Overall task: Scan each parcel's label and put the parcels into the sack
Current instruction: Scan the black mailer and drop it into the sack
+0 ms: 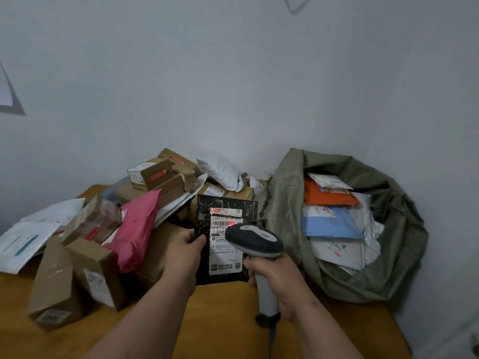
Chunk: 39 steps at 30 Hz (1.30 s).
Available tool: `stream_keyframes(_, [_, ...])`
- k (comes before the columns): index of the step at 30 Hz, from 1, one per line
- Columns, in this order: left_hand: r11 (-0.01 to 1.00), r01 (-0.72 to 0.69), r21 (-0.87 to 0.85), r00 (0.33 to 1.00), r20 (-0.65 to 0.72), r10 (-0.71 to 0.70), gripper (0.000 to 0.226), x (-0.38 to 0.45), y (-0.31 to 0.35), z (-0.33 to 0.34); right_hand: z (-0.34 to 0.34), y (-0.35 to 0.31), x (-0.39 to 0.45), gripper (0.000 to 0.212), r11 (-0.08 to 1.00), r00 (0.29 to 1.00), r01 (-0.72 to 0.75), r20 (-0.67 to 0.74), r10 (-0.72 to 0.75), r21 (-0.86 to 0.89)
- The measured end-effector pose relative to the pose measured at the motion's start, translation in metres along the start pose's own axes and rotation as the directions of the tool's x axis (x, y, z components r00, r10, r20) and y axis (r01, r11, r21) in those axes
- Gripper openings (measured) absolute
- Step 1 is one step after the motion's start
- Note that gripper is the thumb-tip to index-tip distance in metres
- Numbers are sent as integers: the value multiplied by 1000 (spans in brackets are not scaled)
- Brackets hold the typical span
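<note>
- Black parcel [225, 237]: flat bubble-wrap mailer, held upright over the desk [223, 314], between the parcel pile and the sack. White label [226, 240] faces the camera.
- Left hand [187, 246]: grips the parcel's left edge, thumb on the front face.
- Right hand [274, 274]: closed around the handle of the scanner [255, 243], whose head sits just in front of the label and covers part of its right side.
- Scan state: a red spot shows on the barcode near the label's top; whether the read has registered cannot be told.
- Risk, misread: the spot lies near the barcode's right end; if the line does not cross every bar, the read probably fails. The glossy label may also glare.
- Risk, grip: the mailer is held by one edge only and looks limp; it may sag or tilt away from the beam.
- Risk, cable: the scanner's cord [270, 332] trails toward the near desk edge and could snag on a swing toward the sack.
- Risk, pile: cardboard boxes [77, 275] and a pink mailer [134, 229] lean on one another left of the forearm; a nudge could topple them.
- Sack [282, 211]: olive woven cloth, mouth open toward the camera, on the desk's right end against the wall; already holds orange, blue and white mailers, near full, so a loose drop may slide out.
- Surface: orange-brown wooden desk.
- Room: plain pale grey-blue walls [233, 86] meeting in a corner behind the sack; a sheet of paper [6, 97] hangs at far left; dim light.
</note>
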<state>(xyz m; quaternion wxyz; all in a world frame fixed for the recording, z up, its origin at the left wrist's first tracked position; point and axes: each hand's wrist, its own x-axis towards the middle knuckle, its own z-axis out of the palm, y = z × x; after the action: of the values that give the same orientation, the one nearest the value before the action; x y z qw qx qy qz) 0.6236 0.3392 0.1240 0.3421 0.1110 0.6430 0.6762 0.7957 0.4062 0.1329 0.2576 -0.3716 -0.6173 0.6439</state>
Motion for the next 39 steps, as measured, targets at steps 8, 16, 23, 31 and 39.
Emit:
stream_keyframes(8, [1000, 13, 25, 1000, 11, -13, 18, 0, -4, -24, 21, 3, -9, 30, 999, 999, 25, -39, -24, 27])
stream_keyframes(16, [1000, 10, 20, 999, 36, -11, 15, 3, -3, -30, 26, 4, -13, 25, 999, 997, 14, -71, -11, 37])
stream_keyframes(23, [996, 88, -15, 988, 128, -85, 14, 15, -9, -19, 4, 21, -12, 21, 998, 970, -32, -237, 45, 59])
stream_keyframes(31, [988, 153, 31, 963, 220, -156, 5, 26, -14, 59, -55, 36, 1, 45, 969, 952, -129, -246, 181, 213])
stream_keyframes(39, [909, -247, 336, 912, 399, 100, 29, 71, -42, 191, -190, 27, 80, 17, 971, 810, 1, -570, 140, 239])
